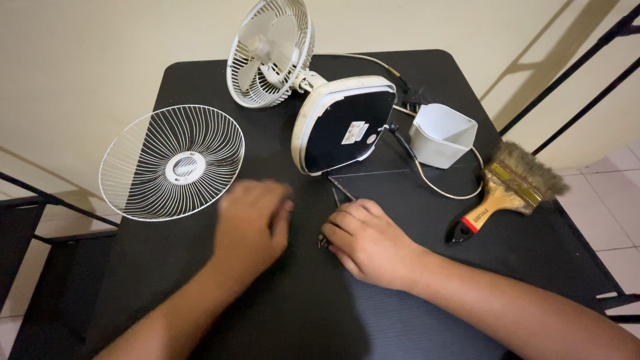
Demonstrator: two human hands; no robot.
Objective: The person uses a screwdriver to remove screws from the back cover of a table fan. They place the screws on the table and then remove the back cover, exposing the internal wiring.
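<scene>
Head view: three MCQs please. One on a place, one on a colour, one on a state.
1. Where does the detached fan grille lie?
A. left on the table
B. on the floor
C. inside the tub

2. What colour is the plastic tub?
A. red
B. white
C. green

3. How does the desk fan stand?
A. upright, grille fitted
B. boxed up
C. tipped over, base underside showing

Answers:
1 A, it rests left of the left hand.
2 B, white beside the paintbrush.
3 C, the dark base plate faces the camera.
</scene>
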